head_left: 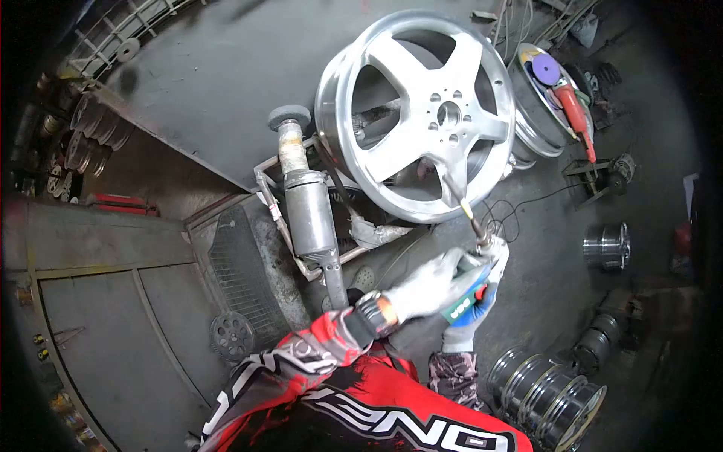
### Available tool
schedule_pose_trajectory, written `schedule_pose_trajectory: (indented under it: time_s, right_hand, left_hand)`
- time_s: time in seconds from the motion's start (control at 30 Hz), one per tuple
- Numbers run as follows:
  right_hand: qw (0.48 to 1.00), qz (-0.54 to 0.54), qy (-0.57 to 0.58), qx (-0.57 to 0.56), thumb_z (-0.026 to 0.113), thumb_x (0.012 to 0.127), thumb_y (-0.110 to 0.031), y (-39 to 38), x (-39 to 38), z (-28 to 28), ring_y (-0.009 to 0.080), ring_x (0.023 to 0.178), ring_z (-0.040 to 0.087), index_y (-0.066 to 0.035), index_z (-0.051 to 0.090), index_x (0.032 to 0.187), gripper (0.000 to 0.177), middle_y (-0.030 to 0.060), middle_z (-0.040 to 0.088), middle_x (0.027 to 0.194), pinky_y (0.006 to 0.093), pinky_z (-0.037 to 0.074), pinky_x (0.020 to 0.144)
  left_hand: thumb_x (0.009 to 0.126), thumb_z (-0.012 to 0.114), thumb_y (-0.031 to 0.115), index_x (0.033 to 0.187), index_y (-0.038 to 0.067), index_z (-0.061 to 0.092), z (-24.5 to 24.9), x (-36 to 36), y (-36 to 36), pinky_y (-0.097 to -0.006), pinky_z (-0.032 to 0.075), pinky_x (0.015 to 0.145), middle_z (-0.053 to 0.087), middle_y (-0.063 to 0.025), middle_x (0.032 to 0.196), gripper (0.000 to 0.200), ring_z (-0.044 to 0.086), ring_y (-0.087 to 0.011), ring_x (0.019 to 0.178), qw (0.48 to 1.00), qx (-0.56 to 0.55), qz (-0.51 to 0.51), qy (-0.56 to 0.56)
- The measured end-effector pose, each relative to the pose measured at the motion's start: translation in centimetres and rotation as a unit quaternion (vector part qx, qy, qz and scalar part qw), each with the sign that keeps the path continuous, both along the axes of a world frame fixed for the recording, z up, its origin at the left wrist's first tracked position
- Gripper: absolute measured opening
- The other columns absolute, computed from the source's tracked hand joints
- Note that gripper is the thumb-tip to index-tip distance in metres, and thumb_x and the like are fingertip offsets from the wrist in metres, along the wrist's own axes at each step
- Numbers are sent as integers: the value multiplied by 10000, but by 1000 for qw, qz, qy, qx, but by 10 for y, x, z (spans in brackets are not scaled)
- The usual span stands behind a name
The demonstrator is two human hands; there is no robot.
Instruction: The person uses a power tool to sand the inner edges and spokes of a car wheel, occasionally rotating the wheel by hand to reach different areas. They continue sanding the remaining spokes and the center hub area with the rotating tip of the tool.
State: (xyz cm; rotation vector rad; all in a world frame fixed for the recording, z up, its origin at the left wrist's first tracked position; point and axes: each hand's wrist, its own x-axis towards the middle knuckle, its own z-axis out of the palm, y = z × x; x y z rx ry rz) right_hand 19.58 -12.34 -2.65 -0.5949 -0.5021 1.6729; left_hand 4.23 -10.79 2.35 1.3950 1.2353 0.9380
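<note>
A die grinder (461, 307) with a green label sits between my two gloved hands, pointing up and away from me. My left hand (429, 286), in a white glove with a watch at the wrist, is closed over its body. My right hand (486, 282), in a blue and white glove, wraps its far side near the neck. The slim shaft with a yellow band ends in a grey tip (453, 187), which overlaps the lower spoke of a silver five-spoke alloy wheel (422, 98); contact is hard to judge. The wheel stands tilted, facing me.
Left of the wheel is a grey motor (310, 218) with a round abrasive wheel (289, 115) on its end. A red angle grinder (574, 113) with a purple disc lies at right. Stacked rims (542, 392) stand lower right; a cable (520, 207) crosses the floor.
</note>
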Motion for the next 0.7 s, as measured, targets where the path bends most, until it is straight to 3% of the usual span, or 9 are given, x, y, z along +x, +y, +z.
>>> schedule_pose_trajectory:
  time_s: [0.03, 0.1, 0.17, 0.2, 0.27, 0.3, 0.37, 0.5, 0.7]
  right_hand:
    - [998, -32, -51, 7, 562, 963, -487, -13, 5, 8, 299, 1257, 532, -74, 390, 1460, 669, 135, 521, 1400, 486, 402, 1103]
    - [990, -89, 35, -107, 580, 942, -526, -41, 43, -10, 311, 1154, 573, -51, 424, 1406, 683, 152, 554, 1306, 502, 462, 1019]
    - [987, 95, 118, -49, 581, 912, -588, -57, 46, 22, 317, 1043, 568, -36, 439, 1361, 725, 168, 554, 1200, 501, 481, 911]
    - [995, 33, 82, -54, 581, 888, -628, -67, 52, 30, 307, 972, 539, -28, 442, 1331, 759, 176, 530, 1134, 484, 462, 855]
    - [995, -12, 97, -34, 604, 897, -570, -79, 69, 42, 299, 994, 535, -6, 430, 1333, 734, 177, 525, 1157, 472, 452, 893]
    - [995, -40, 89, -10, 611, 900, -549, -80, 74, 54, 298, 999, 534, 3, 429, 1327, 721, 177, 522, 1162, 465, 449, 902]
    - [994, -89, 50, 28, 655, 878, -511, -82, 84, 80, 282, 978, 562, 25, 435, 1289, 711, 163, 544, 1122, 440, 484, 894]
    - [988, -102, 29, 116, 746, 833, -465, -65, 127, 104, 271, 968, 582, 34, 430, 1290, 747, 153, 548, 1116, 428, 514, 904]
    - [967, 14, 172, 185, 810, 765, -520, -16, 185, 92, 270, 1037, 551, 34, 385, 1322, 894, 141, 509, 1200, 440, 470, 948]
  left_hand:
    - [992, 546, 364, 1219, -22, 527, 3, -2, -21, -425, 530, 794, 636, -232, 1007, 448, 661, -367, 913, 999, 19, 4, -26]
    - [992, 562, 326, 1178, -15, 562, -10, 0, -62, -413, 535, 800, 648, -204, 995, 388, 671, -344, 903, 993, 114, 17, -15]
    - [983, 583, 330, 1144, 11, 604, -2, -17, -98, -410, 536, 809, 665, -177, 998, 357, 685, -315, 909, 997, -1, 46, -59]
    - [982, 585, 336, 1138, 23, 616, 0, -24, -116, -404, 535, 816, 674, -168, 1005, 351, 689, -308, 913, 997, -22, 69, -41]
    - [982, 583, 344, 1149, 37, 628, -13, -39, -150, -396, 531, 831, 687, -170, 1046, 352, 691, -312, 927, 991, -72, 111, 1]
    - [984, 576, 352, 1143, 44, 632, -39, -45, -164, -397, 528, 836, 692, -175, 1025, 351, 686, -331, 921, 992, -20, 118, 49]
    - [996, 559, 335, 1141, 47, 635, -30, -63, -182, -369, 534, 792, 697, -134, 940, 331, 690, -269, 858, 979, -85, 165, 82]
    - [1008, 547, 305, 1089, 29, 639, -84, -96, -206, -262, 518, 636, 676, -52, 879, 302, 642, -102, 771, 963, -120, 237, 49]
    - [1013, 543, 302, 1112, 43, 625, -64, -113, -182, -246, 526, 649, 667, -16, 912, 289, 617, -76, 757, 919, -170, 356, -21]
